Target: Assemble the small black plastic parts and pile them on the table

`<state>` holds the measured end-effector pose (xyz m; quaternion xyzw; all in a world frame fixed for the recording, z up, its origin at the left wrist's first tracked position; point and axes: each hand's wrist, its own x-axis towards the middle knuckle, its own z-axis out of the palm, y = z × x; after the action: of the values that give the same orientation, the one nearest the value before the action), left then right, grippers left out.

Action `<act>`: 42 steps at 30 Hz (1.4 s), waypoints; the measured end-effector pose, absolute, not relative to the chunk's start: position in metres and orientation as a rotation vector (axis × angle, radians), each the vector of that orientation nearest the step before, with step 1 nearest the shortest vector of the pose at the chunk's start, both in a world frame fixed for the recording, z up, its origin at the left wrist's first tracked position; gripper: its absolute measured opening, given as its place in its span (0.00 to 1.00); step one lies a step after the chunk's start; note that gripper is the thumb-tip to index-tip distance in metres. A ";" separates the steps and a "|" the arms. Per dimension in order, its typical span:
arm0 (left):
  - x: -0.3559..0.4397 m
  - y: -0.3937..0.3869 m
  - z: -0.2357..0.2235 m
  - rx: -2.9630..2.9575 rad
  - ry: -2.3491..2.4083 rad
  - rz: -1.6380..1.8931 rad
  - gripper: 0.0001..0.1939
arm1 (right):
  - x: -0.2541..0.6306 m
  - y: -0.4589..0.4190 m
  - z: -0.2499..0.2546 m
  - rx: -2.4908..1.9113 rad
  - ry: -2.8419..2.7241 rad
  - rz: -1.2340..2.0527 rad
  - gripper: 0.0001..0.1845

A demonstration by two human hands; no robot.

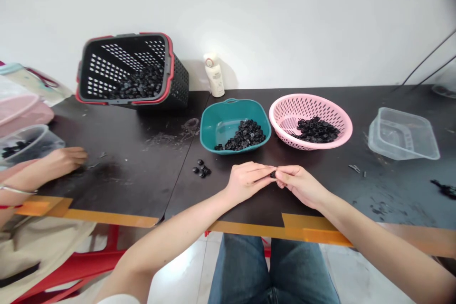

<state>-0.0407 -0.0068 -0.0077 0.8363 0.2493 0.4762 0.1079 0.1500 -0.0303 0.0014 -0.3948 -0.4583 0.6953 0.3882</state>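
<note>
Between my two hands, just above the table, is a small round black part (273, 174). My left hand (248, 179) pinches it from the left with the fingertips. From the other side my right hand (299, 183) grips the same part between thumb and fingers. Its far details are hidden by the fingertips. Beyond my hands stands a teal basin (206, 128) holding many small black round pieces (247, 134). To its right a pink colander (309, 99) holds more black pieces (317, 130). A small group of black button-like parts (202, 169) lies left of my left hand.
A dark basket with red trim (176, 76) leans at the back left, with black parts inside. A white bottle (214, 78) stands by the wall. A clear plastic tub (404, 135) sits at right, near black scraps (354, 168). Another person's hand (62, 164) rests at left.
</note>
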 end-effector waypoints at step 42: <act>-0.119 -0.062 0.011 2.238 1.508 1.078 0.09 | 0.149 -0.040 -0.001 -1.138 -1.754 1.410 0.21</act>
<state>-0.1192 -0.0616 0.0114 0.7648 0.5154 0.3683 0.1174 0.1493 -0.0399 -0.0011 -0.4296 -0.6625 0.5325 0.3050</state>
